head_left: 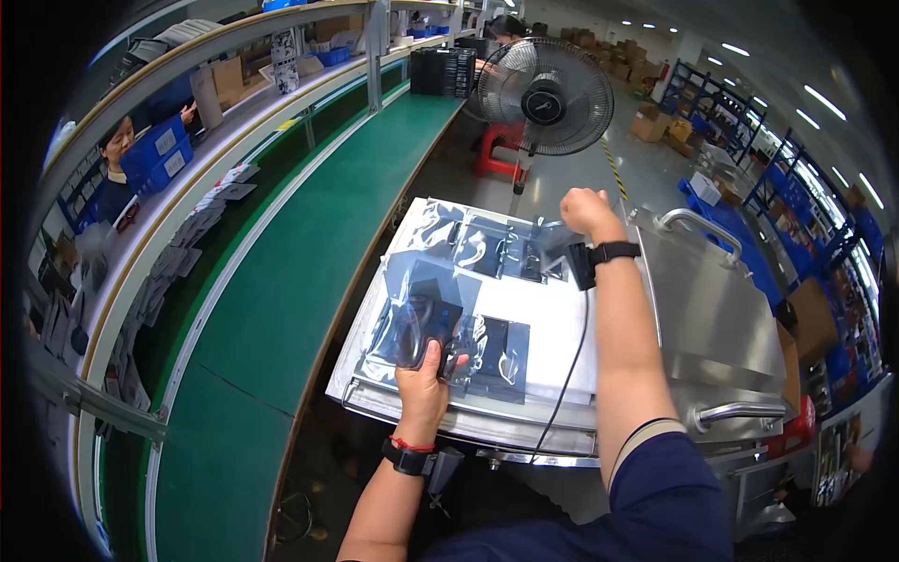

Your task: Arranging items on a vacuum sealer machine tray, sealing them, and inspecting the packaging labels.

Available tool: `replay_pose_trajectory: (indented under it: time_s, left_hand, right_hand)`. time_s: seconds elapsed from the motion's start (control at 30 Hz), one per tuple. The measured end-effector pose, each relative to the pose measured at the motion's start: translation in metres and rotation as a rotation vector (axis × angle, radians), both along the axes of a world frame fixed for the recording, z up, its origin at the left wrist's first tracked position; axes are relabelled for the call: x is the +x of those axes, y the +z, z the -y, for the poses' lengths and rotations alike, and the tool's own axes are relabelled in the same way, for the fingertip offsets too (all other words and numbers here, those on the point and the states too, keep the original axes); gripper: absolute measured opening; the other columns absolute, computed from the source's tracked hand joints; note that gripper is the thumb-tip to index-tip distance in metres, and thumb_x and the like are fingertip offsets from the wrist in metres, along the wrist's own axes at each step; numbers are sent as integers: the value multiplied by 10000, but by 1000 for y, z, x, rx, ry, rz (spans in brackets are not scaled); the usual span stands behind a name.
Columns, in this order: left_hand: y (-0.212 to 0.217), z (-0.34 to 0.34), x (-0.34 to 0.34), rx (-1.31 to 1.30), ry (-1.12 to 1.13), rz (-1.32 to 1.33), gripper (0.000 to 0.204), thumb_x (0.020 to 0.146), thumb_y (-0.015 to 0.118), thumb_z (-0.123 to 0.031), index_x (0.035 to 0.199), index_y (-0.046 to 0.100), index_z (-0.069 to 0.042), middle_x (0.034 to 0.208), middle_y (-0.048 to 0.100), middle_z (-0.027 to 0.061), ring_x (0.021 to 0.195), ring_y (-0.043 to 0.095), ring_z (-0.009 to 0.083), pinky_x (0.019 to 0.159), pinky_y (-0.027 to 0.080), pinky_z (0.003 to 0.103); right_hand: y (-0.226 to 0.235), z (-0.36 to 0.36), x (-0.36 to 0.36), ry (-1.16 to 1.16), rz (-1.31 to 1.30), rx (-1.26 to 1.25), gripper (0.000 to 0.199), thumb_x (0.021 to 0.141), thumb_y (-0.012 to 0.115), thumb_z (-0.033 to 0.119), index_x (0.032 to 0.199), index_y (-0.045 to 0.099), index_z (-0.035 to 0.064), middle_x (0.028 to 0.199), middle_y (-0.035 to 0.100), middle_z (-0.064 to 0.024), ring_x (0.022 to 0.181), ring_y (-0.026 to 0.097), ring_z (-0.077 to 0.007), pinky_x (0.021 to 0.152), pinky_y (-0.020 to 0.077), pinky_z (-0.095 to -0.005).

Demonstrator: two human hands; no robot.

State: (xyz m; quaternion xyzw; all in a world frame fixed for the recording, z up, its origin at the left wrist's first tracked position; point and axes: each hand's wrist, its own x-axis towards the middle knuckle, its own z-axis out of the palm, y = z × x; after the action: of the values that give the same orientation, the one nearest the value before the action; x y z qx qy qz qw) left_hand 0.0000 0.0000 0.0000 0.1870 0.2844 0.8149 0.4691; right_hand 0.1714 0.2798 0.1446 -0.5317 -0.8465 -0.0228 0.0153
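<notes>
The left hand's [424, 393] grip grasps the dark piece [418, 323] by its near end, probably for steadiness, above the counter's [552, 347] left half; the right hand [590, 214] is clenched by the far right corner, contents unclear.

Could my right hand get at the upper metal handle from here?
Probably yes: the upper metal handle sits to the right of the right hand, with nothing visible blocking the way.
</notes>
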Motion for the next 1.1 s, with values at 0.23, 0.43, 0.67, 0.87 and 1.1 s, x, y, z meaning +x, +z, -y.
replay_pose_trajectory:
  time_s: [0.23,0.43,0.67,0.87,1.1]
  left_hand:
    - [6,0,2,22,-13,47,284,898,506,-46,1180,483,-25,1032,580,85,868,615,181,661,584,333]
    - [-1,2,-1,18,-44,10,384,904,499,-72,1275,404,-72,1157,545,90,982,591,209,656,577,357]
    - [6,-2,2,6,-26,65,299,901,505,-58,1197,474,-31,1085,573,89,933,605,194,678,582,344]
    - [1,0,-2,-27,-3,11,299,906,507,-95,1192,466,-17,1075,571,87,874,615,183,633,580,332]
    - [2,0,2,17,-42,-27,328,908,508,-107,1218,443,-22,1100,558,89,899,604,177,655,576,321]
  right_hand:
    - [-58,-53,8,64,567,121,247,808,470,85,932,684,97,996,655,-124,952,620,-267,965,303,-438]
    - [-90,-58,-5,188,583,201,216,821,473,128,872,683,132,925,669,-71,957,598,-230,908,341,-411]
    - [-90,-34,-4,30,43,287,237,756,526,76,961,637,113,1004,574,-113,1038,510,-292,866,400,-423]
    - [-90,35,-23,-140,-116,23,496,686,613,114,1177,551,153,1215,472,-158,1196,399,-364,951,306,-618]
    - [-133,26,-12,-91,-78,185,255,802,530,106,1050,588,98,1019,584,-127,1036,533,-317,863,383,-580]
